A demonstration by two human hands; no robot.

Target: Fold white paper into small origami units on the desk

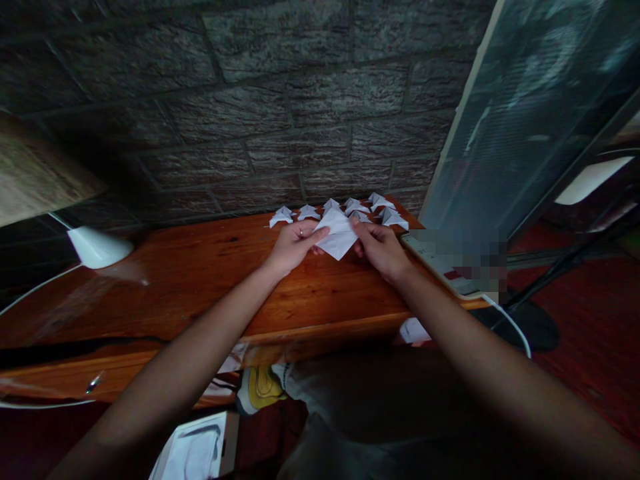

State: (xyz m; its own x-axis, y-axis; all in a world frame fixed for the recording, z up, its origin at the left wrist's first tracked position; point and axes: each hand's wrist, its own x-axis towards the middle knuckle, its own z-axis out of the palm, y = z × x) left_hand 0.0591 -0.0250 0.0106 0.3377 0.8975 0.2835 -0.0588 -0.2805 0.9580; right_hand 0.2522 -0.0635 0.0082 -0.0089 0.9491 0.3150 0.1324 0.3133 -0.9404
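A folded piece of white paper [338, 235], diamond-shaped with a crease across its middle, is held up over the wooden table [210, 280]. My left hand [299, 243] pinches its left corner, thumb on top and the other fingers partly hidden behind; a ring shows on one finger. On the right corner, my right hand [377, 248] grips it the same way. Just behind the hands, several folded paper pieces [283, 215] stand in rows near the wall. The paper in my hands partly covers some of them.
A lamp with a white base [100, 247] stands at the left. At the table's right end lies a flat device [440, 263], partly blurred out, with a white cable [515, 327]. A stone-block wall [250, 120] rises behind. Below are a yellow-and-grey shoe [263, 389] and a white box [200, 447].
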